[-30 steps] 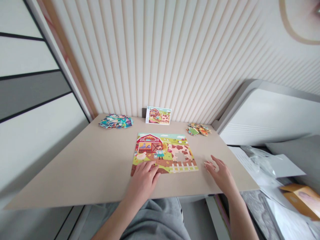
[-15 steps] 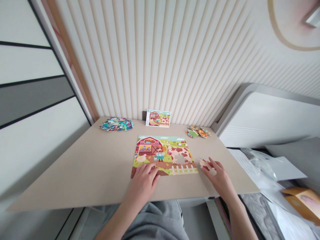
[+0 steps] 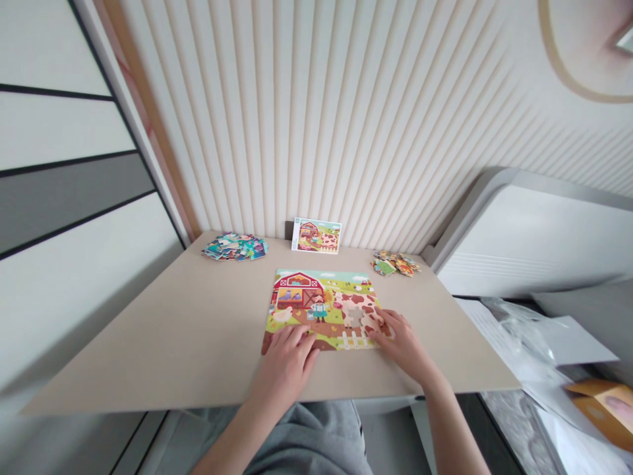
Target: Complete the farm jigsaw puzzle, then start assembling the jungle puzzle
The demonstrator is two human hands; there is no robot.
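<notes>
A farm jigsaw puzzle [image 3: 297, 323] lies flat on the table, showing a red barn, a hen, a farmer and a spotted cow. A grey gap shows in the cow's body. My right hand [image 3: 398, 336] is closed on a brown-and-white puzzle piece [image 3: 372, 323] over the puzzle's right part, just right of the gap. Whether the piece touches the puzzle I cannot tell. My left hand [image 3: 289, 356] rests with fingers stretched out on the puzzle's lower left edge, holding nothing.
A picture card [image 3: 316, 236] of the same farm scene leans upright at the back of the table [image 3: 198, 330]. Blue-toned puzzle pieces [image 3: 236, 247] are heaped at the back left, orange and green pieces [image 3: 395, 264] at the back right. Papers and an orange box [image 3: 603, 409] lie beyond the right edge.
My right hand has moved left with the puzzle piece, from the bare table beside the puzzle to over the cow. My left hand stays at the lower left edge.
</notes>
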